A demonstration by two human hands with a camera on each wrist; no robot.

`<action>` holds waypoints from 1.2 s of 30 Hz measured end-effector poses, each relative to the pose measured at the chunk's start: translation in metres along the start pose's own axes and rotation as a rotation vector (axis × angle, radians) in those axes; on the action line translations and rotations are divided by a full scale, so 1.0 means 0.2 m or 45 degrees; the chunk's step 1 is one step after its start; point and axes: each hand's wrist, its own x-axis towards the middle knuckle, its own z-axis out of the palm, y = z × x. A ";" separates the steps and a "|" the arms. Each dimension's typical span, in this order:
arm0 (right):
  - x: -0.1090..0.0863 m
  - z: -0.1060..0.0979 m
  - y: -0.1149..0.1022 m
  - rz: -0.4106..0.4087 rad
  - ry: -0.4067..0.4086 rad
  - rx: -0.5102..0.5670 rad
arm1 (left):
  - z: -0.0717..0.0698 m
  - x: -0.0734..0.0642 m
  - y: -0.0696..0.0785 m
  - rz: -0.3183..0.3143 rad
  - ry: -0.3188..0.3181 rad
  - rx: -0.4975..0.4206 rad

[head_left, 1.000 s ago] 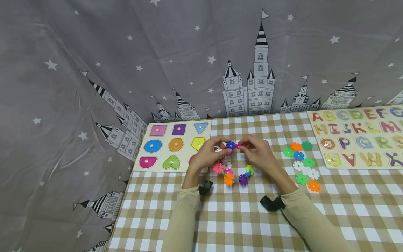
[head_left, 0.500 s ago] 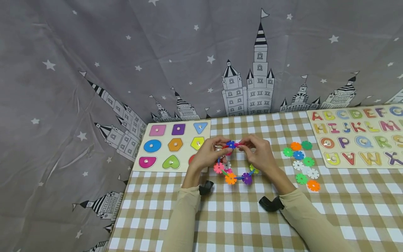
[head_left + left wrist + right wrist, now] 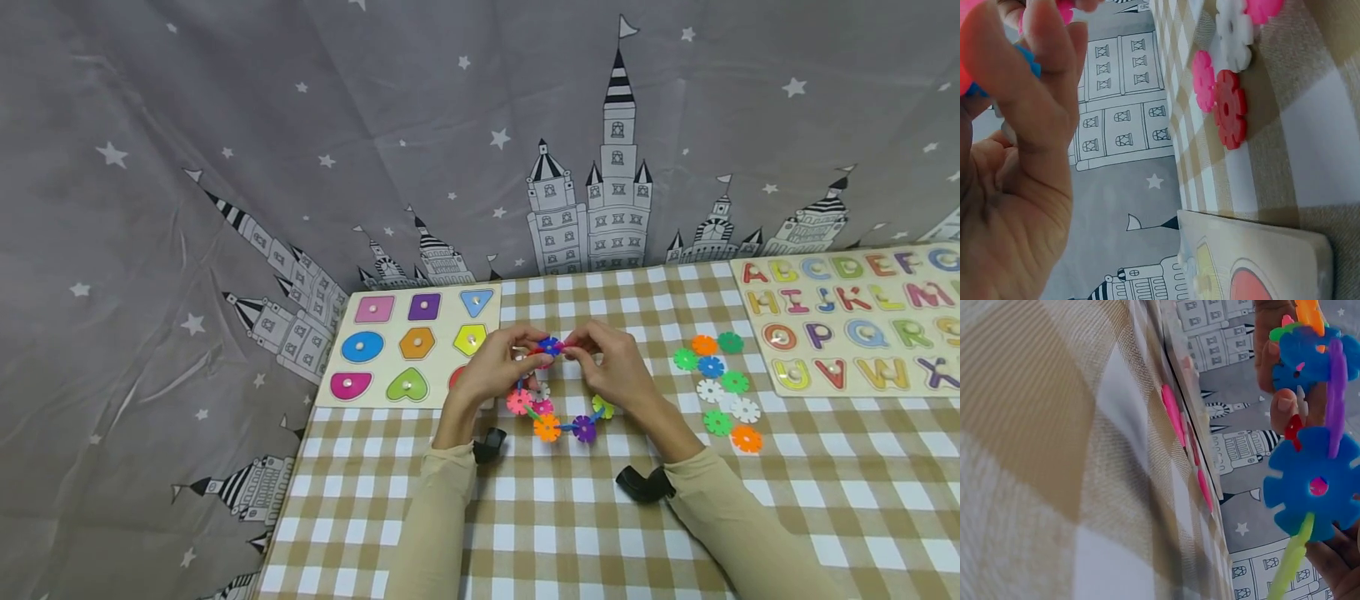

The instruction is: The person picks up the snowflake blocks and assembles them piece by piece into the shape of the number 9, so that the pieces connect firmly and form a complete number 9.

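Over the checked cloth, my left hand pinches a dark blue notched flower disc. My right hand pinches a pink piece against that disc's right side; fingers partly cover the join. A chain of linked discs hangs in a loop below, with a coral disc, an orange disc, a purple disc and a yellow-green disc. Close in the right wrist view are a blue disc and an edge-on purple disc. My left fingers curl around pieces in the left wrist view.
Loose red, pink and white discs lie under the hands. Several loose discs, including an orange one, lie to the right. A shape puzzle board is at left, a letter board at far right.
The hanging chain sways slightly, its lower discs shifting right and then back a little left. Both hands stay nearly in place, with the right hand's pink piece slightly closer to the blue disc.
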 end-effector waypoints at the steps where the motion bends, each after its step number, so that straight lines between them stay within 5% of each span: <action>1: 0.00 0.00 0.00 0.005 0.000 0.002 | 0.00 0.00 0.00 0.003 -0.010 -0.011; 9: 0.00 0.01 0.01 0.058 -0.059 -0.007 | -0.04 -0.01 -0.01 0.027 -0.050 0.010; 19: 0.00 0.01 0.05 0.140 -0.164 -0.072 | -0.16 -0.08 -0.02 0.010 0.049 0.146; 26: 0.00 0.02 0.07 0.226 -0.325 -0.123 | -0.20 -0.09 -0.05 0.014 -0.099 -0.032; 30: 0.03 0.06 0.08 0.314 -0.480 -0.185 | -0.20 -0.09 -0.05 0.001 -0.164 -0.021; 36: 0.10 0.13 0.08 0.261 -0.623 -0.334 | -0.21 -0.10 -0.05 -0.008 -0.189 -0.038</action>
